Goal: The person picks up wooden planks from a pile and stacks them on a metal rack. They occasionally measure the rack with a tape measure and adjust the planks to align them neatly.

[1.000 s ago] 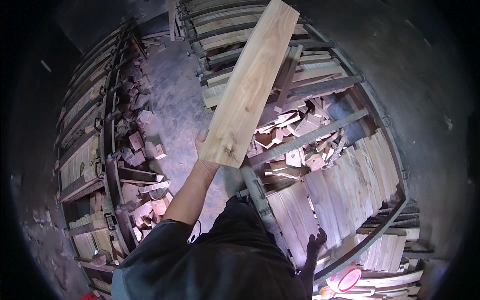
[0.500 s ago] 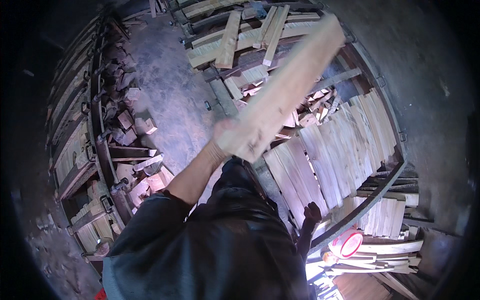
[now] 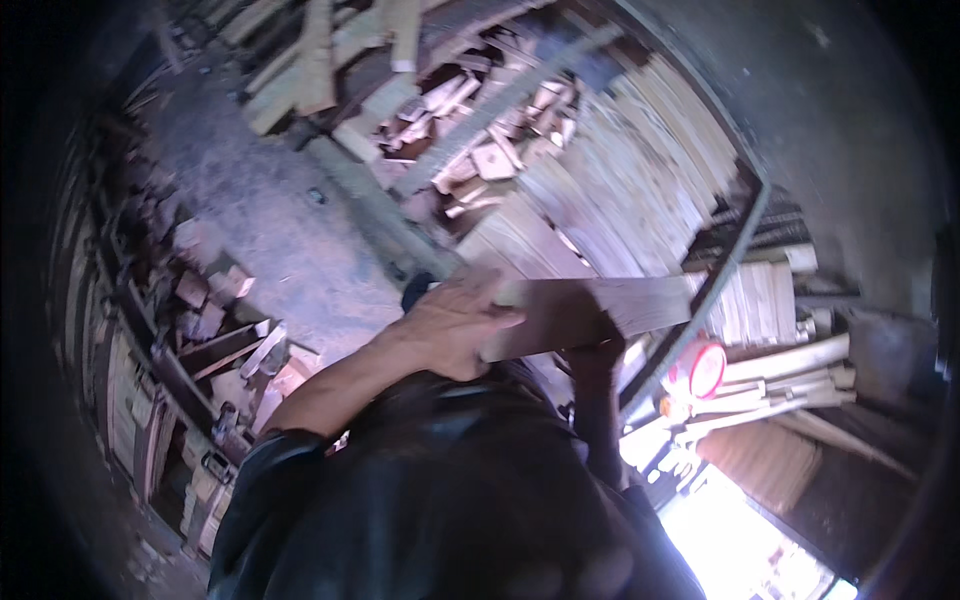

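- Head view: the left hand (image 3: 455, 320) is pinching the left end of a flat rectangular brown wooden board (image 3: 652, 302);
- the right hand (image 3: 598, 355) is showing at its lower edge, grip too dark to tell;
- the board is spanning crosswise before the black shirt (image 3: 430, 480).

Motion blurs the left hand (image 3: 450, 318), which covers a corner of the wooden board (image 3: 650, 302); the right hand (image 3: 598, 345) is too dark for its fingers to be told apart. The top edge cuts off the upper boards (image 3: 318, 60), and a bright patch (image 3: 740, 535) at lower right washes out all detail
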A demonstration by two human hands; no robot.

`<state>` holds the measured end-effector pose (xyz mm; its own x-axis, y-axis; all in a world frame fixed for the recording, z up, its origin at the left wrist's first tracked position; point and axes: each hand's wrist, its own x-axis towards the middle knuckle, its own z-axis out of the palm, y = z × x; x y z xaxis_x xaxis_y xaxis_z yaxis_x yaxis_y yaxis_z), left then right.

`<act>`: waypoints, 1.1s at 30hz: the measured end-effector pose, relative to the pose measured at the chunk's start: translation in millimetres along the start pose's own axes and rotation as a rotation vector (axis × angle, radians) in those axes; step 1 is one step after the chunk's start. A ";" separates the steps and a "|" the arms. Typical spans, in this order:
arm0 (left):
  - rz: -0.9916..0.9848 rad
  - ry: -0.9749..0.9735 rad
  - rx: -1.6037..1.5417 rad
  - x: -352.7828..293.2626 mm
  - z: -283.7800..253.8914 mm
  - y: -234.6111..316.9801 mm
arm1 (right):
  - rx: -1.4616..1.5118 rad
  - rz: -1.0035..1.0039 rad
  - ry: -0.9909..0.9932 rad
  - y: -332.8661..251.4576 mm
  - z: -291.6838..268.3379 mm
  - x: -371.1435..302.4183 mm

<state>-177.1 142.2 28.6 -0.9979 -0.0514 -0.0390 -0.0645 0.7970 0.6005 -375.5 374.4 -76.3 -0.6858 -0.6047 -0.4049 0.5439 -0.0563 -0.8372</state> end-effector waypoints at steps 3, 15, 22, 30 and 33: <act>-0.037 0.018 -0.047 -8.9 15.2 -7.9 | 0.593 0.156 0.231 14.0 -15.1 -32.7; -0.280 0.327 -0.124 -64.4 8.6 -70.8 | 0.390 -0.394 0.665 -38.0 -171.3 -88.4; -0.306 0.338 -0.118 -48.8 -9.2 -66.6 | 0.757 -0.381 0.866 -33.8 -222.1 -111.9; -0.226 0.269 -0.149 -24.0 9.0 -56.3 | 0.792 -0.186 0.628 -12.7 -125.0 -18.5; -0.240 0.227 -0.155 -18.8 9.6 -47.8 | 0.919 -0.050 0.673 -16.0 -77.9 19.9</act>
<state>-155.2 110.9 -7.1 -0.9279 -0.3720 -0.0259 -0.2790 0.6463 0.7102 -435.5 425.1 -99.6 -0.6859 -0.0525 -0.7258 0.4672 -0.7965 -0.3839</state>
